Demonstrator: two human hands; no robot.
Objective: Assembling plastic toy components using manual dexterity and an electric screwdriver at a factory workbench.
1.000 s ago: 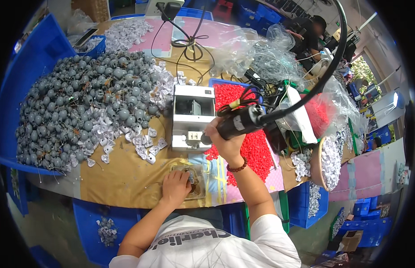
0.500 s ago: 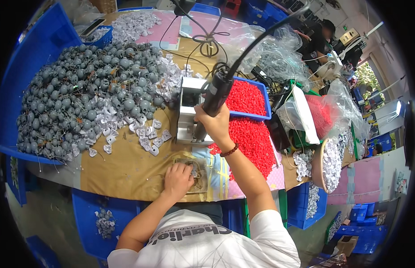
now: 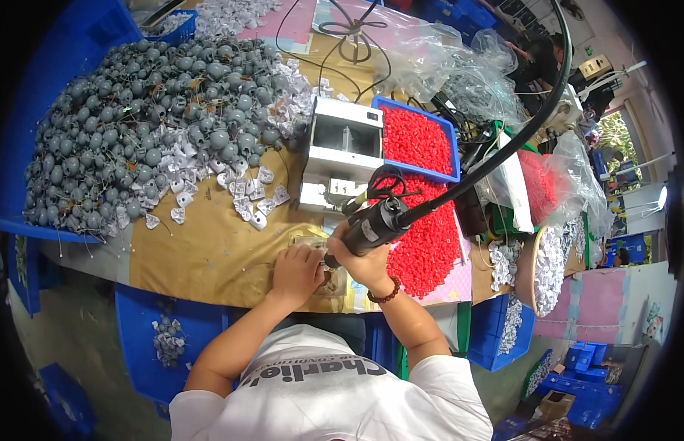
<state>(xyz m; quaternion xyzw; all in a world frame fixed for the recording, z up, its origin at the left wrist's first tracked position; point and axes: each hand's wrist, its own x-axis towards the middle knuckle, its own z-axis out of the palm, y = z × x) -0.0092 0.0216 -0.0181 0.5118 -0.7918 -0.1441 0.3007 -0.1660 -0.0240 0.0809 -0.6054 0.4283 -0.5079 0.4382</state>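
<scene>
While my left hand (image 3: 296, 273) bends over the near clear fixture (image 3: 335, 287), I cannot tell whether its curled fingers pinch anything; my right hand (image 3: 362, 266) grips the black corded tool (image 3: 375, 229), tilted, its lower end just beside my left fingers; loose red parts (image 3: 423, 257) spread to the right. Farther off stands a white machine (image 3: 342, 158), a blue tray (image 3: 457, 158) on its right; grey round parts (image 3: 136, 132) heap far left.

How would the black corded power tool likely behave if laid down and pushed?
The black corded power tool would probably roll, its body being cylindrical; the thick black cable at its rear may tug it.
</scene>
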